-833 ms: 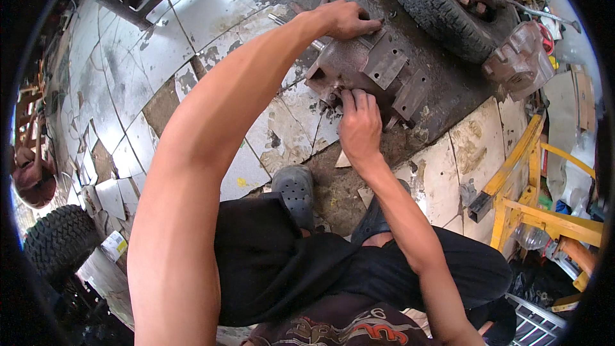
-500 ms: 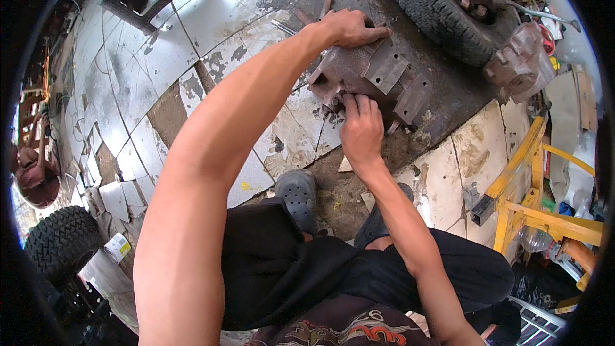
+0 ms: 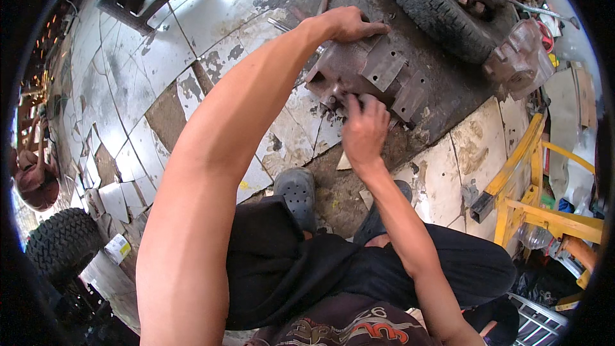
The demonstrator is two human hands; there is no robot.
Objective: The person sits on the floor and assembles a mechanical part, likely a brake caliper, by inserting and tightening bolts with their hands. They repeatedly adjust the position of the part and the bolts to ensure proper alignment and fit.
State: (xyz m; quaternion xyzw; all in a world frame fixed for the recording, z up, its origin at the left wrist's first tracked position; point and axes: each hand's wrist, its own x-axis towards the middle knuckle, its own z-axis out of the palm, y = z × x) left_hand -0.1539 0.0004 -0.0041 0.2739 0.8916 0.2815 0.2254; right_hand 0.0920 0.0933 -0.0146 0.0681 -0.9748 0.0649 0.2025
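On a floor (image 3: 282,138) of cracked white tiles, reaching with both bare arms over a rust-brown metal casing (image 3: 343,67), set just beyond the dark clogs (image 3: 296,193), probably to suit two hands at once. Lying largely on a dark stained patch (image 3: 448,90), with flat drilled plates (image 3: 385,67) facing up and a small round stub (image 3: 333,100) toward the near side, perhaps for easy access to that end. Resting the left hand (image 3: 351,24) across the far side from above, with thumb spread wide and fingertips hidden behind the metal, seemingly as a brace against rocking; impossible to judge the firmness of that grip. Holding the right hand (image 3: 366,125) low at the near side, with fingers half curled beside the stub; too blurred at the tips to tell a pinch from a light touch, or to make out any small piece in between. Set off to the right, apparently leaving elbow room: a treaded tyre (image 3: 432,13), a second casing (image 3: 520,61) just beside it, and a yellow frame (image 3: 512,165).
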